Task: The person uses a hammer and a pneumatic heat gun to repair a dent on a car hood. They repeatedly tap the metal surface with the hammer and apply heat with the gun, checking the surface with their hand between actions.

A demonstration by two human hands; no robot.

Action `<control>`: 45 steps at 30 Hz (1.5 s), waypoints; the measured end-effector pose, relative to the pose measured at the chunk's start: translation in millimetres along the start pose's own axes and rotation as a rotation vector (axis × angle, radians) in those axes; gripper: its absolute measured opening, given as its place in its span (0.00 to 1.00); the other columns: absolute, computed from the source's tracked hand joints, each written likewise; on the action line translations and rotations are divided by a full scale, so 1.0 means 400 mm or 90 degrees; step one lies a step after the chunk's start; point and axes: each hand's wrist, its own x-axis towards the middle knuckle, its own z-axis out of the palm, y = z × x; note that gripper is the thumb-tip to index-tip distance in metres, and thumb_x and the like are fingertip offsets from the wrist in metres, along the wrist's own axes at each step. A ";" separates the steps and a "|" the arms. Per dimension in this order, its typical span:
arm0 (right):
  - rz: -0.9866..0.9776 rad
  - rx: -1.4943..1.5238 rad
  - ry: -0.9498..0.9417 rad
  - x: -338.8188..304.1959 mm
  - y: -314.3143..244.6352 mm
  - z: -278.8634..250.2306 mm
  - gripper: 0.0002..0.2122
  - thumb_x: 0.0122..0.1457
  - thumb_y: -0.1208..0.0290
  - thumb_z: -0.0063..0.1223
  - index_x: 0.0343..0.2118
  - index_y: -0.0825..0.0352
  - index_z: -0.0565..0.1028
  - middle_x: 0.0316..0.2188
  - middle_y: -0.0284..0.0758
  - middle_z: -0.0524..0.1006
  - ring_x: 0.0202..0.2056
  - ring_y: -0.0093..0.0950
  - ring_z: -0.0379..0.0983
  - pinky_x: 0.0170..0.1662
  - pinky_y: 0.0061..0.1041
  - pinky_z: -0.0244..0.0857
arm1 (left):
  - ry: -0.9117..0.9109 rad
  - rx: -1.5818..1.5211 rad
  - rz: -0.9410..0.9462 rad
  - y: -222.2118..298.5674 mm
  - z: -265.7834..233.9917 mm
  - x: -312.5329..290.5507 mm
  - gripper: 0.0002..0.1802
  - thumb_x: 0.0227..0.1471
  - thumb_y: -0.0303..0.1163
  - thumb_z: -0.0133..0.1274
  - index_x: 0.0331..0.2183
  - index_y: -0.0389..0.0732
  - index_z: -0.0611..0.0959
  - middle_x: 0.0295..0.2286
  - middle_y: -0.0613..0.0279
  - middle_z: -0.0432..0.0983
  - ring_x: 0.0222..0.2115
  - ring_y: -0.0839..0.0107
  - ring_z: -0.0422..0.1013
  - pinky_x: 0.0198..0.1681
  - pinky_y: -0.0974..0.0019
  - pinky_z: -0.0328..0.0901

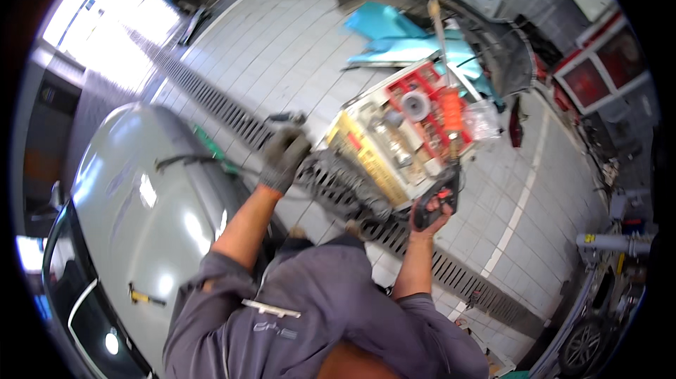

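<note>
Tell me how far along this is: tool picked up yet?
Done: the right hand already grips a black-and-orange power tool, raised over the tool cart. In hand: the gloved left hand is lifted above the floor drain grate, beside the silver car hood. Left: the tool touches no workpiece yet.
</note>
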 end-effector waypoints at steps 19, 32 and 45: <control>0.561 -0.599 -0.467 0.154 0.844 0.781 0.31 0.43 0.69 0.64 0.51 0.79 0.68 0.23 0.40 0.74 0.24 0.36 0.75 0.33 0.36 0.72 | 0.410 -0.860 0.277 0.228 -0.940 -0.029 0.32 0.62 0.64 0.44 0.24 0.45 0.77 0.24 0.51 0.78 0.26 0.54 0.76 0.40 0.41 0.74; 0.721 -0.871 -0.438 0.150 1.495 0.979 0.29 0.45 0.68 0.63 0.50 0.78 0.68 0.22 0.39 0.73 0.22 0.35 0.73 0.30 0.34 0.71 | 0.473 -0.945 0.224 -0.156 -1.413 -0.102 0.26 0.63 0.54 0.46 0.30 0.40 0.79 0.38 0.42 0.80 0.40 0.52 0.76 0.52 0.47 0.70; 0.750 -1.064 -0.414 0.024 1.726 1.030 0.28 0.46 0.67 0.63 0.49 0.76 0.68 0.21 0.38 0.72 0.21 0.34 0.72 0.27 0.33 0.69 | 0.408 -1.242 0.354 -0.365 -1.608 -0.196 0.28 0.64 0.44 0.43 0.14 0.43 0.66 0.25 0.39 0.77 0.29 0.53 0.76 0.42 0.50 0.71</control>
